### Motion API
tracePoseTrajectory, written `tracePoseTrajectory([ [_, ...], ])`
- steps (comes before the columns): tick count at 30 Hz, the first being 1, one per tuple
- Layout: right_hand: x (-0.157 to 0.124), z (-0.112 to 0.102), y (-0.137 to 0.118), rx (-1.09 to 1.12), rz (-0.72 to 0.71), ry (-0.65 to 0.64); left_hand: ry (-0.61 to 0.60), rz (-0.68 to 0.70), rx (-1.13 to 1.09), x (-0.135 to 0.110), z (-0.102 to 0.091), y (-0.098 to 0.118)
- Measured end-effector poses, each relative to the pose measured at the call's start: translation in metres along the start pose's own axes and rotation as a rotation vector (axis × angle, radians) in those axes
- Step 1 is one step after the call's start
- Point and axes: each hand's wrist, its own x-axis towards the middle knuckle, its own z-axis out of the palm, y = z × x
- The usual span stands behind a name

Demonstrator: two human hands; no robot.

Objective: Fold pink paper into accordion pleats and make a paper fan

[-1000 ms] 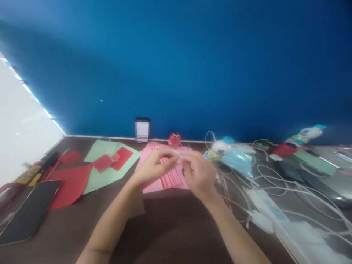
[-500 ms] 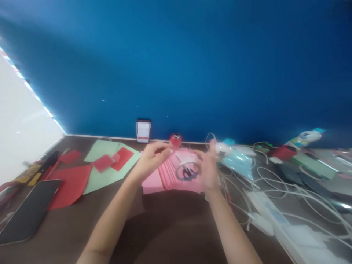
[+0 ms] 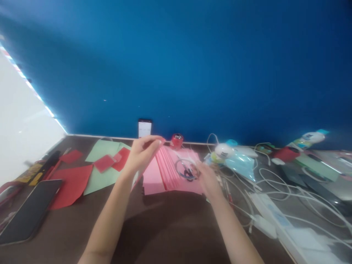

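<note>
Head view: pale green paper (image 3: 103, 181) lies left of the left hand (image 3: 142, 154), whose thumb and forefinger meet, anything pinched there unclear. Just right of these fingers, pleated pink paper (image 3: 168, 170) bears a grey-rimmed clear ring (image 3: 177, 169). At its right, the right hand's (image 3: 209, 180) fingers blur: spread or pinching, I cannot tell. Farther right lies a shiny light-blue plastic packet (image 3: 242, 166).

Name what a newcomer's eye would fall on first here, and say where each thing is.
Probably the broad, flat, deep-blue wall, which fills most of the upper picture. Below it, on the dark brown flat table, the pleated strips of pink paper stand out between the left hand and the right hand. The flat, bright red paper sheet towards the left also catches the eye.
</note>
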Motion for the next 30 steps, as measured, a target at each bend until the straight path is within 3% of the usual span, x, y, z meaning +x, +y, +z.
tracePoseTrajectory([
  [3, 0.0, -0.005, 0.009, -0.077, -0.059, 0.032, 0.049, -0.014, -0.037, 0.001, -0.002, -0.001],
  [6, 0.003, -0.013, 0.017, -0.312, -0.168, 0.059, 0.115, -0.018, -0.075, 0.003, -0.004, -0.008],
  [11, 0.017, -0.031, 0.032, -0.849, -0.712, 0.12, 0.262, -0.071, -0.354, 0.011, -0.006, -0.025],
  [14, 0.024, -0.041, 0.048, -1.195, -0.875, 0.055, 0.309, -0.171, -0.559, 0.018, -0.007, -0.033],
  [17, 0.025, -0.046, 0.063, -1.428, -0.854, 0.095, 0.325, -0.263, -0.713, 0.022, -0.007, -0.038],
  [19, 0.019, -0.042, 0.067, -1.4, -0.859, 0.106, 0.322, -0.3, -0.789, 0.024, -0.004, -0.041],
  [22, -0.001, -0.02, 0.064, -1.136, -0.835, -0.07, 0.32, -0.32, -0.877, 0.025, 0.006, -0.045],
  [26, -0.031, 0.026, 0.056, -0.787, -0.52, -0.285, 0.332, -0.381, -0.906, 0.022, 0.029, -0.052],
  [30, -0.037, 0.055, 0.058, -0.548, -0.29, -0.243, 0.371, -0.373, -0.864, 0.018, 0.046, -0.062],
])
